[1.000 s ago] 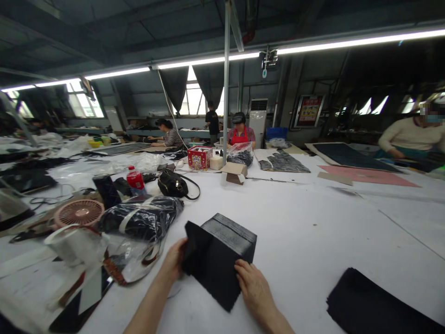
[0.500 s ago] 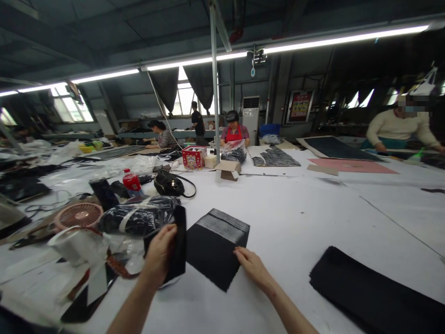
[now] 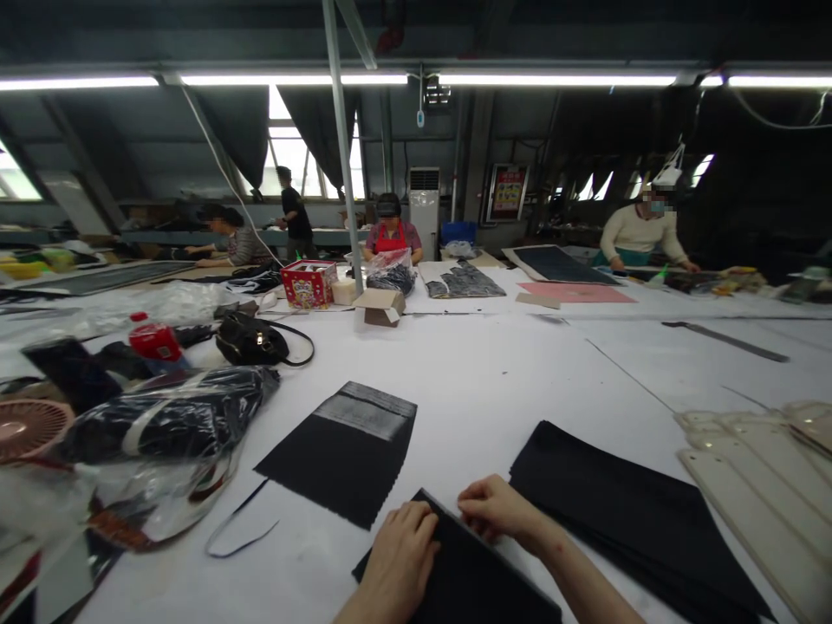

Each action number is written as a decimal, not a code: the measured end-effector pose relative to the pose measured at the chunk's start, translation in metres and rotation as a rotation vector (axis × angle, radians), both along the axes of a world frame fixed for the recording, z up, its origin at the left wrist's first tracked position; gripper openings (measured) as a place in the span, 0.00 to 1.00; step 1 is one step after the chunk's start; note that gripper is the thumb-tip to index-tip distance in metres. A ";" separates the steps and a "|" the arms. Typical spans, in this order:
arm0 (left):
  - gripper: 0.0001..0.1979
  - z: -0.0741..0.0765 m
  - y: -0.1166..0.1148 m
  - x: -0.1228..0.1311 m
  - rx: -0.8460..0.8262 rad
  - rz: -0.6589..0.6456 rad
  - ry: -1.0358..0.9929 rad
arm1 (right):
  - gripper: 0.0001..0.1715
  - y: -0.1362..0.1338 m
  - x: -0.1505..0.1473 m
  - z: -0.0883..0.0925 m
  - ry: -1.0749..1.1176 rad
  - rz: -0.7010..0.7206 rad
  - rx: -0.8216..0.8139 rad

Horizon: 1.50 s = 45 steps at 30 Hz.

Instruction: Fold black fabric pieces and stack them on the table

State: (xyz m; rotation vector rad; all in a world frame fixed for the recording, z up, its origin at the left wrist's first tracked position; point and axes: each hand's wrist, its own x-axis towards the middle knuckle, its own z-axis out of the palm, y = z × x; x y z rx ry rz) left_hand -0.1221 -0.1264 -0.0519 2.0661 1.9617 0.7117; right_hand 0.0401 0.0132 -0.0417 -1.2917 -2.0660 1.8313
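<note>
My left hand [image 3: 404, 551] lies over a folded black fabric piece [image 3: 477, 576] close in front of me, fingers bent together on its upper left part. At its far edge, my right hand [image 3: 499, 513] is closed in a pinch; the fingertips partly hide what they hold. Ahead to the left, a stack of black fabric pieces [image 3: 341, 472] with a grey, chalky band [image 3: 370, 410] lies flat. A longer stack of black fabric [image 3: 624, 503] rests to the right of my right hand.
A plastic-wrapped black bundle [image 3: 175, 412], a pink fan [image 3: 32, 429] and a black handbag [image 3: 253, 340] lie left. A thin dark strip [image 3: 237, 524] curls on the white table [image 3: 481, 373]. Pale templates [image 3: 747, 468] lie at right. Several people work beyond.
My left hand has brought the black piece from the left down onto the table before me. My right hand has left the banded stack and moved to this piece. The view has turned right.
</note>
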 end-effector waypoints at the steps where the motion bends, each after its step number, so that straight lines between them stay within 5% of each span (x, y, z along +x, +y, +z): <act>1: 0.17 -0.004 -0.002 -0.004 0.020 -0.004 0.028 | 0.13 -0.004 -0.004 -0.002 -0.021 -0.010 0.070; 6: 0.20 -0.017 0.005 -0.001 0.114 -0.019 0.074 | 0.11 -0.022 -0.021 -0.009 -0.141 -0.095 0.449; 12: 0.16 -0.012 0.031 -0.001 0.113 -0.072 0.056 | 0.15 -0.040 -0.025 -0.018 -0.249 -0.221 0.769; 17: 0.13 -0.012 0.033 -0.011 0.112 -0.060 0.099 | 0.19 -0.049 -0.024 -0.043 -0.225 -0.167 1.175; 20: 0.19 -0.013 0.032 -0.012 0.108 -0.049 0.131 | 0.22 -0.051 -0.023 -0.054 -0.220 -0.121 1.317; 25: 0.28 -0.011 0.036 -0.012 0.061 -0.053 0.207 | 0.26 -0.050 -0.024 -0.055 -0.229 -0.084 1.390; 45: 0.20 -0.014 0.043 -0.017 0.079 -0.020 0.201 | 0.26 -0.050 -0.026 -0.061 -0.196 -0.050 1.433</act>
